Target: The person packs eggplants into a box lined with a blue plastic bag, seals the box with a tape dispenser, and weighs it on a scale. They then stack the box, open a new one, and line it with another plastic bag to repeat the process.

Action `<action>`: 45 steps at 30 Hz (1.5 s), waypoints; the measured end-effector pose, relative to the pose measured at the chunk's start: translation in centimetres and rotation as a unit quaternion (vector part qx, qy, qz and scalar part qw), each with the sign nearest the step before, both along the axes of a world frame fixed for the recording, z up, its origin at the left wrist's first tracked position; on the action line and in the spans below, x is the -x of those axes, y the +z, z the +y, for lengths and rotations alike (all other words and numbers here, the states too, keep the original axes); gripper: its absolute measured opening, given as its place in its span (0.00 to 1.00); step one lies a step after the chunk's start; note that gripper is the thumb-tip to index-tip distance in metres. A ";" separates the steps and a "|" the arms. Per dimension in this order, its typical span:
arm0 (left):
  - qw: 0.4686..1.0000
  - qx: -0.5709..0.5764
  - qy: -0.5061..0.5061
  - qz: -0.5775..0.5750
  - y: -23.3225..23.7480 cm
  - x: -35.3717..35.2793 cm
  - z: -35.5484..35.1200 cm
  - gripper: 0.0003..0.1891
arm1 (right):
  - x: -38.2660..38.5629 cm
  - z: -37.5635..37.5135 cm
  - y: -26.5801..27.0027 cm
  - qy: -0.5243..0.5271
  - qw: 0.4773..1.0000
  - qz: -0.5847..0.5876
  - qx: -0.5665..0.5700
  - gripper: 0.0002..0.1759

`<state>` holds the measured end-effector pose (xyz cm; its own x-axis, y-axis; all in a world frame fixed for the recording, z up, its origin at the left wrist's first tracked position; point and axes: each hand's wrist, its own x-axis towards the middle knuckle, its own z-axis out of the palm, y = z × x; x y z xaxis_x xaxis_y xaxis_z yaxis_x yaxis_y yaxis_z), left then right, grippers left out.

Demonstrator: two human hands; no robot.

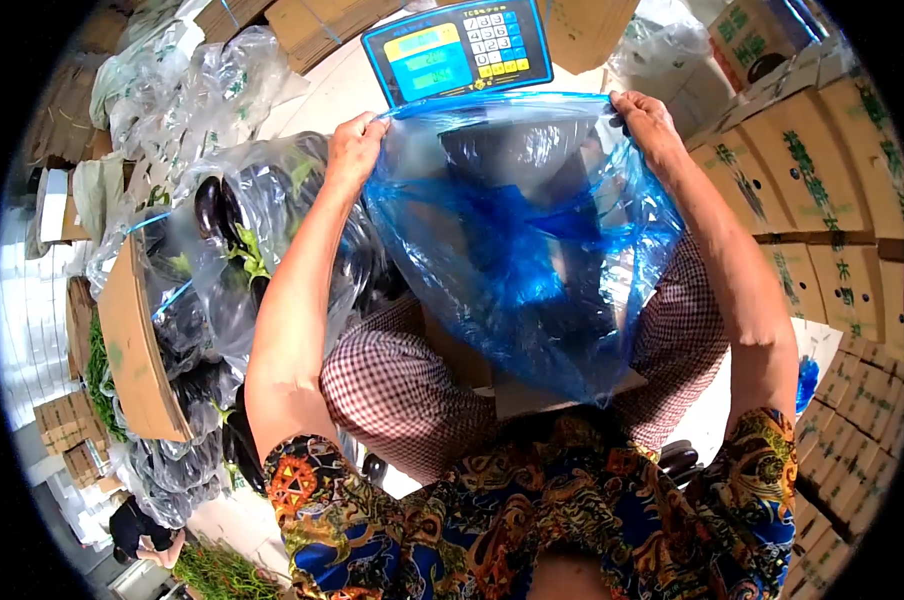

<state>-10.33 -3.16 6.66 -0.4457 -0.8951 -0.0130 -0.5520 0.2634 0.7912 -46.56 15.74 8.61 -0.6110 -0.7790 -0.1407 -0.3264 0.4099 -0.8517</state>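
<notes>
A large blue translucent plastic bag (517, 260) is stretched wide in front of my body. My left hand (357, 150) pinches its upper left corner, and my right hand (647, 122) grips the upper right corner. The bag's top edge runs taut between the two hands, and its lower part hangs down over my lap. Through the film a dark grey shape shows, too blurred to name. Just beyond the bag's top edge stands a digital scale display (459, 50) with a keypad.
To the left are eggplants (210, 207) in clear plastic and an upright cardboard flap (137, 345). Stacked cartons (802, 165) line the right side. Crumpled clear bags (207, 90) lie at the upper left. Green peppers or beans (222, 575) and another person (142, 530) are at the lower left.
</notes>
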 end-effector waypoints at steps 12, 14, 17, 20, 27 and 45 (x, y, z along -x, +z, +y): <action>0.914 0.090 -0.231 -0.320 -5.9 -3.1 1.8 0.10 | 3.2 4.0 -2.3 0.291 0.842 0.340 -0.299 0.12; 0.960 0.026 -0.202 -0.195 -3.2 -3.6 1.7 0.09 | 2.9 5.1 1.0 0.279 0.805 0.359 -0.382 0.13; 0.983 0.081 -0.110 -0.126 4.6 -3.1 4.8 0.11 | 2.3 7.9 4.8 0.260 0.779 0.418 -0.388 0.12; 0.981 -0.074 -0.173 -0.053 10.2 -1.6 8.4 0.19 | 0.5 10.2 8.1 0.293 0.849 0.354 -0.260 0.13; 0.900 -0.044 -0.425 -0.086 10.2 5.6 16.9 0.49 | -7.1 13.6 7.6 0.441 0.887 0.101 -0.087 0.18; 0.850 -0.075 -0.520 -0.037 12.5 -3.7 27.2 0.11 | -13.8 22.6 13.7 0.535 0.826 -0.016 -0.179 0.06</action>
